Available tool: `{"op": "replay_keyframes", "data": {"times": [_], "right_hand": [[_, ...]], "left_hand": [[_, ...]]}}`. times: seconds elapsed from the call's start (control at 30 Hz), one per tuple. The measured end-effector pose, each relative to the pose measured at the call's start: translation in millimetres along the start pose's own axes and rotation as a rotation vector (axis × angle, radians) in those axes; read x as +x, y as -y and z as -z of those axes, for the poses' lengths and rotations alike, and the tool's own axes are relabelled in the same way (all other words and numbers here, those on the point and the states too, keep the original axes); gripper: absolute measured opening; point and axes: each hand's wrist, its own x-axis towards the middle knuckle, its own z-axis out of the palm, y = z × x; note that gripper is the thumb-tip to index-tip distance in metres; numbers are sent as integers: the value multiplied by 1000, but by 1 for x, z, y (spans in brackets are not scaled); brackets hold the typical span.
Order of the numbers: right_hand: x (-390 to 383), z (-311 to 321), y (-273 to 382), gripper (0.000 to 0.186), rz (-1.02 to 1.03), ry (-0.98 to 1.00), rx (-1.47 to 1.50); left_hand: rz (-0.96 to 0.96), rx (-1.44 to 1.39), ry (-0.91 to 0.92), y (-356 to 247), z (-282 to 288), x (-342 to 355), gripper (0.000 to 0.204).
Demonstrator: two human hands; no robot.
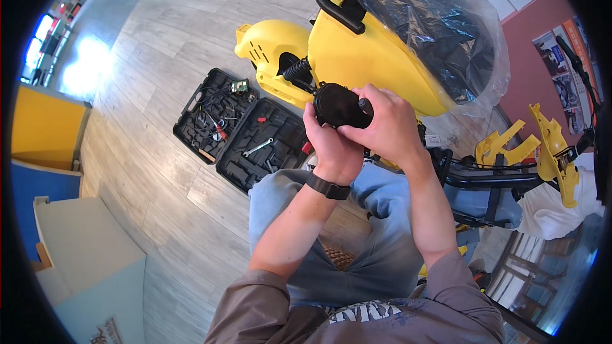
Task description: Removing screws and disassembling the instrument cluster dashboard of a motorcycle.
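Note:
A black rounded part (340,106) with a smooth dark face is held up in front of me; its exact kind does not show. My left hand (333,146) cups it from below and from the left, thumb along its edge. From the right, my right hand (387,122) grips it, fingers curled around a short dark knob-like piece at its rim. Just beyond both hands is a yellow scooter body (354,57) with a black coil spring (295,71) and a seat (421,13) wrapped in clear plastic.
An open black tool case (240,153) lies on the wooden floor at left, with a wrench (258,147) and a small green circuit board (240,86). At right stand a black frame tube (494,181) and yellow panels (551,156). A pale cabinet (89,242) is at lower left.

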Motion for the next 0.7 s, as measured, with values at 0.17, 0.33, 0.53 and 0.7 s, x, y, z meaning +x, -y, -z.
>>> {"op": "replay_keyframes", "data": {"times": [0.17, 0.33, 0.53, 0.7], "right_hand": [[1, 0, 1, 49, 6, -3, 10], [2, 3, 2, 55, -74, 46, 0], [3, 3, -1, 56, -70, 47, -13], [3, 2, -2, 56, -39, 24, 7]], "left_hand": [[-27, 17, 14, 1, 2, 1, 64], [50, 23, 17, -6, -1, -4, 66], [122, 22, -19, -7, -3, -4, 68], [112, 43, 2, -6, -1, -2, 67]]}}
